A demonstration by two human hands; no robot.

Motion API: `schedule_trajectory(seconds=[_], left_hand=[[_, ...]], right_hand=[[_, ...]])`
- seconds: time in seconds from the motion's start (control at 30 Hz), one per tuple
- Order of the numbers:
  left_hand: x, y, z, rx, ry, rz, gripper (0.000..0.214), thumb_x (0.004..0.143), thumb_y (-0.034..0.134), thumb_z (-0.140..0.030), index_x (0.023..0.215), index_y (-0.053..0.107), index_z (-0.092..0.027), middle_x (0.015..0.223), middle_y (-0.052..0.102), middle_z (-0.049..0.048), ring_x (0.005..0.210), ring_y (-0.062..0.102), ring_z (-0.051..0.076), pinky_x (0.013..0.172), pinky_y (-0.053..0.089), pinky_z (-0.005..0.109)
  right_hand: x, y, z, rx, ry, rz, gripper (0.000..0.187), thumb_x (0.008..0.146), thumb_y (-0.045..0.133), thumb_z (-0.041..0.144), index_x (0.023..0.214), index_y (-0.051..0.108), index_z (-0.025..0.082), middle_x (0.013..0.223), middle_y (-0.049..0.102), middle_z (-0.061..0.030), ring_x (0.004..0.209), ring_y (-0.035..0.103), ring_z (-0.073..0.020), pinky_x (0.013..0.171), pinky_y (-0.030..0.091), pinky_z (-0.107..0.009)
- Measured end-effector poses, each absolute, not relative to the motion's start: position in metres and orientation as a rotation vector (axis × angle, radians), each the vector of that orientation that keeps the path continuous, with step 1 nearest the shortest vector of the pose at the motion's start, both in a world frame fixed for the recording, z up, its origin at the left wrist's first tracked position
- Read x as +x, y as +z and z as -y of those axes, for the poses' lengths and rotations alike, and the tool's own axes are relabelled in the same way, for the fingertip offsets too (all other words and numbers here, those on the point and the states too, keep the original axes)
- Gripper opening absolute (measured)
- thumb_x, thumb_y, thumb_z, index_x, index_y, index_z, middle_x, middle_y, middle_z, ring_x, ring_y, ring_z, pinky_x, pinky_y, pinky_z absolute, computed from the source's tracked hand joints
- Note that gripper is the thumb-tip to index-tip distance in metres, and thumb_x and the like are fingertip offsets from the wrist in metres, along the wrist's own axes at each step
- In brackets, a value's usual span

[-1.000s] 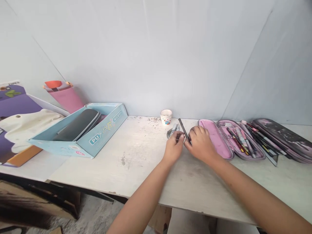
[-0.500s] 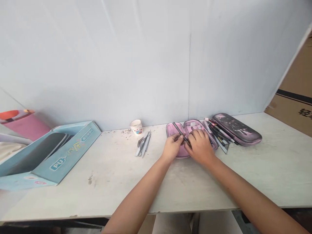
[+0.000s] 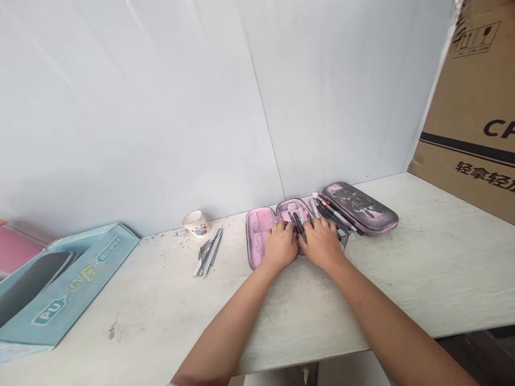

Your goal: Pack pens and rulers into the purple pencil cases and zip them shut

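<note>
While over the pink case (image 3: 256, 220), hands (image 3: 282, 245) (image 3: 322, 244) (grip on pens (image 3: 298, 224) unclear)

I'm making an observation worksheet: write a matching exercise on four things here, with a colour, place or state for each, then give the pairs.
1. paper cup
2. left pencil case
3. right pencil case
4. cardboard box

A. closed, dark-topped
B. brown, at the picture's right edge
C. white with a printed design
D. open, pink lining

1-C, 2-D, 3-A, 4-B
</note>
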State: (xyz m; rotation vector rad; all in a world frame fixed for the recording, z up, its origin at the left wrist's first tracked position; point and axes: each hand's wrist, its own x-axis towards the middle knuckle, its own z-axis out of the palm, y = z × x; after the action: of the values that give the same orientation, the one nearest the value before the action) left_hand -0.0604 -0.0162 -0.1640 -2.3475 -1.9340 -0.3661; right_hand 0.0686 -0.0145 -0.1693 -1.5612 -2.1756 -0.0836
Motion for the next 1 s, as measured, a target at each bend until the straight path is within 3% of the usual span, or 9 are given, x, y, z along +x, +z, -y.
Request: schedule_trajectory(seconds=[0.23, 0.4, 0.63, 0.77, 0.87, 1.0], left_hand=[[-0.078, -0.162, 0.034, -2.406, -0.562, 1.902, 0.029, 0.086, 0.035, -0.022, 0.109, 0.054, -0.02, 0.11, 0.054, 0.0076, 0.106, 0.047, 0.02, 0.091, 0.037, 0.036], [-0.142, -0.157, 0.061, -2.278, -0.68, 1.993, 0.028, 0.085, 0.04, -0.024, 0.109, 0.055, -0.02, 0.112, 0.055, 0.0073, 0.106, 0.049, 0.02, 0.092, 0.038, 0.036], [-0.247, -0.173, 0.097, -1.916, -0.386, 2.294, 0.047, 0.086, 0.038, -0.035, 0.123, 0.044, -0.006, 0.133, 0.042, 0.0207, 0.124, 0.039, 0.028, 0.101, 0.03, 0.042], [-0.246, -0.189, 0.109, -2.107, -0.289, 2.232, 0.057, 0.086, 0.036, -0.04, 0.13, 0.037, -0.003, 0.139, 0.033, 0.0232, 0.132, 0.027, 0.03, 0.105, 0.024, 0.043], [-0.229, -0.197, 0.116, -2.239, -0.336, 2.095, 0.057, 0.087, 0.033, -0.041, 0.13, 0.039, -0.004, 0.139, 0.035, 0.0218, 0.131, 0.028, 0.031, 0.106, 0.021, 0.046], [-0.221, -0.199, 0.123, -2.374, -0.424, 1.971, 0.05, 0.085, 0.036, -0.03, 0.126, 0.043, -0.003, 0.133, 0.042, 0.0223, 0.127, 0.035, 0.031, 0.106, 0.025, 0.042]], right_hand=[[0.07, -0.179, 0.015, -1.581, -0.087, 2.21, 0.036, 0.087, 0.034, 0.039, 0.1, 0.058, 0.014, 0.099, 0.057, -0.0146, 0.097, 0.046, -0.0268, 0.082, 0.031, -0.038], [0.076, -0.188, 0.017, -1.579, -0.174, 2.208, 0.035, 0.086, 0.036, 0.038, 0.098, 0.06, 0.015, 0.097, 0.057, -0.013, 0.094, 0.047, -0.0259, 0.08, 0.034, -0.037], [0.031, -0.174, 0.031, -1.312, -0.278, 2.308, 0.031, 0.086, 0.037, 0.033, 0.096, 0.061, 0.016, 0.096, 0.056, -0.0126, 0.097, 0.046, -0.026, 0.083, 0.034, -0.038], [-0.032, -0.162, 0.049, -1.111, -0.195, 2.47, 0.029, 0.087, 0.036, 0.029, 0.094, 0.061, 0.017, 0.096, 0.056, -0.0104, 0.095, 0.047, -0.0233, 0.082, 0.033, -0.035], [-0.073, -0.161, 0.061, -1.012, -0.183, 2.619, 0.027, 0.088, 0.034, 0.026, 0.091, 0.06, 0.018, 0.096, 0.057, -0.0085, 0.093, 0.048, -0.0223, 0.081, 0.031, -0.034], [-0.101, -0.167, 0.065, -1.039, -0.215, 2.778, 0.024, 0.087, 0.034, 0.018, 0.095, 0.057, 0.017, 0.091, 0.06, -0.0077, 0.088, 0.053, -0.0217, 0.079, 0.031, -0.034]])
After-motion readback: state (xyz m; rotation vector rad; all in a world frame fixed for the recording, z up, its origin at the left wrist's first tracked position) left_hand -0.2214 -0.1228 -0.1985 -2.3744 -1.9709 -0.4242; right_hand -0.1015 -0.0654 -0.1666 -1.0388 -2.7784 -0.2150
